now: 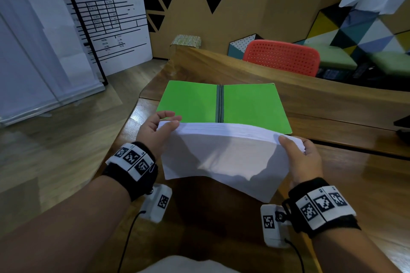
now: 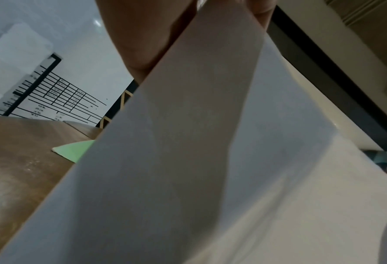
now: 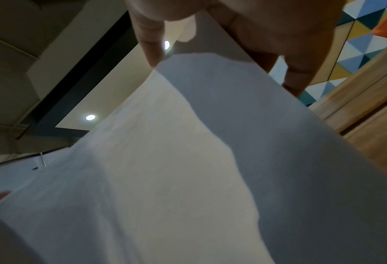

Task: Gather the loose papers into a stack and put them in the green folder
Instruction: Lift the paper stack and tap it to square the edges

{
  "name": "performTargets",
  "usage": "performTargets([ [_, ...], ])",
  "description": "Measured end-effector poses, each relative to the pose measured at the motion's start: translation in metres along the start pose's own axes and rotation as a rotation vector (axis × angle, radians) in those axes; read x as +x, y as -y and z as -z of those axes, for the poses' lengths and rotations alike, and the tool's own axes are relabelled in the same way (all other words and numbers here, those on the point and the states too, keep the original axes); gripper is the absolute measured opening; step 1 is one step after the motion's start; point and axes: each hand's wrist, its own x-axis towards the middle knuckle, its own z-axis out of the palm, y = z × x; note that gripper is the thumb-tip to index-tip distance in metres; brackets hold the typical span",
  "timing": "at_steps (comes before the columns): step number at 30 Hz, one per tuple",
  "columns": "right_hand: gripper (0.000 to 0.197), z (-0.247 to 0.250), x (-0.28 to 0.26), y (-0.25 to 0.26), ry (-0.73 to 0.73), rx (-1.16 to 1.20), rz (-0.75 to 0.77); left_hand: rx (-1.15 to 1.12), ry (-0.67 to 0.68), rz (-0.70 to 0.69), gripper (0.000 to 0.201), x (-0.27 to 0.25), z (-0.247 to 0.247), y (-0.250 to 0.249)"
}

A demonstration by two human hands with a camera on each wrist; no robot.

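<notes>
Holding the stack of papers [image 1: 224, 153] between both hands, person has it lifted off the surface [image 1: 346, 104], just on the near side of the green folder [image 1: 193, 99]. Left hand [image 1: 155, 133] pinches the stack's left far corner, thumb on top, fingers curled under; right hand [image 1: 304, 159] clamps the right end the same way. Hands are well apart, one at each short end. Folder lies open & flat on the surface, both covers showing w/ the dark spine strip [image 1: 219, 103] down the middle; stack's far edge overlaps the folder's near edge in the head view.

Handling: paper is light but floppy. Sheets sag in the middle & the near edge droops toward the person, so it won't keep shape w/o support at both ends. Left wrist view shows the underside of the sheets [image 2: 188, 160] bowing away from the grip; right wrist view shows the same curve [image 3: 188, 160]. Far edge looks fanned, layers not quite flush, so sheets prob. slide against each other easily. A loose grip could let inner pages slip out.

Best hold, I'd say: keep pinching at both short ends near the far corners, thumbs on top, firm enough to lock the layers. For placing on a folder cover, lower the sagging near edge first, then let the rest down. Which cover is meant can't be told. Red chair [image 1: 281, 57] sits beyond the folder, no obstacle.
</notes>
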Motion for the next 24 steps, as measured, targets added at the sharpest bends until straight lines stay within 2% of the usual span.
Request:
performTargets([
  [5,0.022,0.0,0.004,0.0,0.011,-0.013,0.014,0.018,0.005,-0.011,0.02,0.004,-0.001,0.001],
  [8,0.019,0.003,0.004,-0.002,0.052,0.081,-0.024,-0.017,-0.009,0.026,0.013,0.003,-0.001,-0.001],
  [9,0.03,0.004,0.002,-0.003,0.091,0.117,-0.039,-0.038,0.0,0.026,0.027,0.001,0.0,-0.001],
  [11,0.086,0.006,0.0,-0.011,0.159,0.121,-0.075,-0.028,0.061,0.05,0.067,0.0,0.004,0.006],
  [12,0.105,0.005,-0.001,-0.015,0.162,0.121,-0.074,0.004,0.084,0.052,0.074,-0.002,0.004,0.01],
  [13,0.109,0.005,-0.001,-0.019,0.17,0.137,-0.067,0.051,0.093,0.052,0.068,-0.003,0.004,0.013],
  [15,0.094,0.005,0.004,-0.026,0.145,0.156,-0.065,0.158,0.054,0.053,0.034,-0.008,-0.002,0.011],
  [16,0.088,0.004,0.004,-0.027,0.119,0.146,-0.062,0.212,0.025,0.061,0.025,-0.009,-0.005,0.009],
  [20,0.074,0.0,0.003,-0.024,0.095,0.189,-0.042,0.205,-0.008,0.114,0.027,-0.003,-0.005,0.008],
  [21,0.077,0.0,0.001,-0.022,0.11,0.204,-0.051,0.179,0.0,0.119,0.028,-0.001,-0.001,0.01],
  [24,0.108,0.001,-0.001,-0.023,0.161,0.193,-0.072,0.19,0.051,0.136,0.033,0.004,0.009,0.014],
])
